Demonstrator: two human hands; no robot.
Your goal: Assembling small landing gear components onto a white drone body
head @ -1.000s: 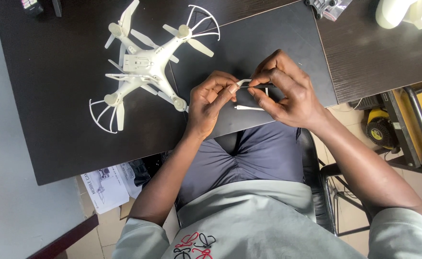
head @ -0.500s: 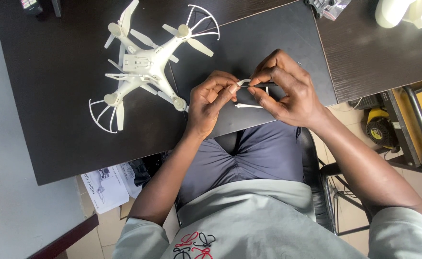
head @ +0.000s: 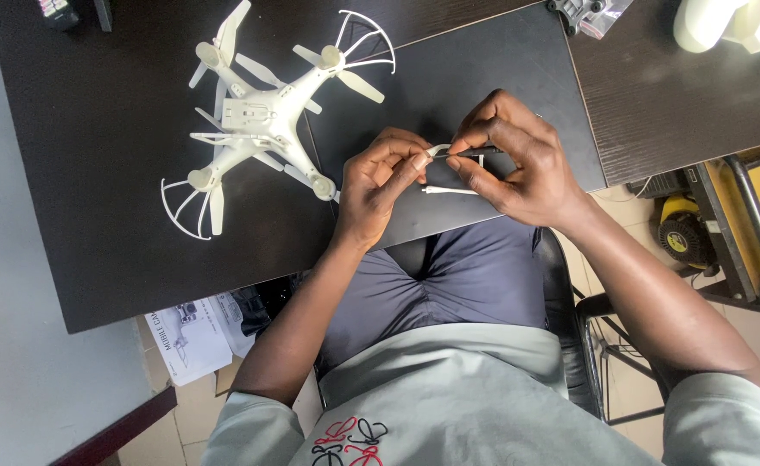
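small white plastic part (head: 437, 150), thin and curved, sits pinched between the thumb and forefinger of the left hand (head: 381, 185), above the near edge of the black mat (head: 483, 69) on the dark desk (head: 95, 173). right hand (head: 518, 160) pinches a slim dark tool (head: 475, 152), its tip touching the part. a thin white stick-like piece (head: 449, 191) lies on the mat just below the fingers. white quadcopter drone (head: 268, 121) rests to the left, upside down, beside the left hand.
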